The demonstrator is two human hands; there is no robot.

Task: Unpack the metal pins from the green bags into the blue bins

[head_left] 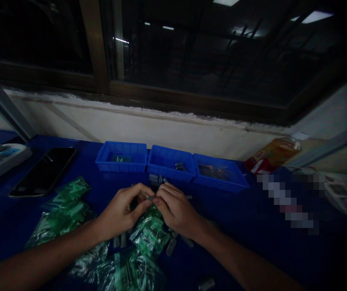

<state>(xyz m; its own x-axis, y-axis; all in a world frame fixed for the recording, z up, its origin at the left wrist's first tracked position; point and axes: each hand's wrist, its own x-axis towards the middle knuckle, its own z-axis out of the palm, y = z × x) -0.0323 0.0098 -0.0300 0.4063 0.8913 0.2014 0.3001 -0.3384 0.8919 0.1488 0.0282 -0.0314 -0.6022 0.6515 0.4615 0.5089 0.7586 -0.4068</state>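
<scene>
Grey small piece (pixel 150 197) pinched between both hands over blue table (pixel 270 258)

We see our left hand (pixel 131 208) with thumb and index finger closed in on one end of the small piece; our right hand (pixel 175 208) grips the other end, fingers curled. The piece sits at mid-view, above green plastic bags (pixel 151 232) on the table. We can't make out its exact shape: dim, mostly covered by fingers.

Loose grey pieces (pixel 171 245) lie around the hands, some just beyond the fingers, some below. More green bags (pixel 67 212) are heaped near our left forearm.

Beyond the hands we have three blue trays in a row: left tray (pixel 121 167) with small pale bits, middle tray (pixel 169 174) with a few grey pieces, right tray (pixel 222 184) with thin pieces, too dark to name. Phone (pixel 44 171) lies flat at left, near a white device (pixel 6 161). At right, an orange-and-red packet (pixel 275 153) rests by the wall (pixel 167 129), under a dark window (pixel 191 52).
</scene>
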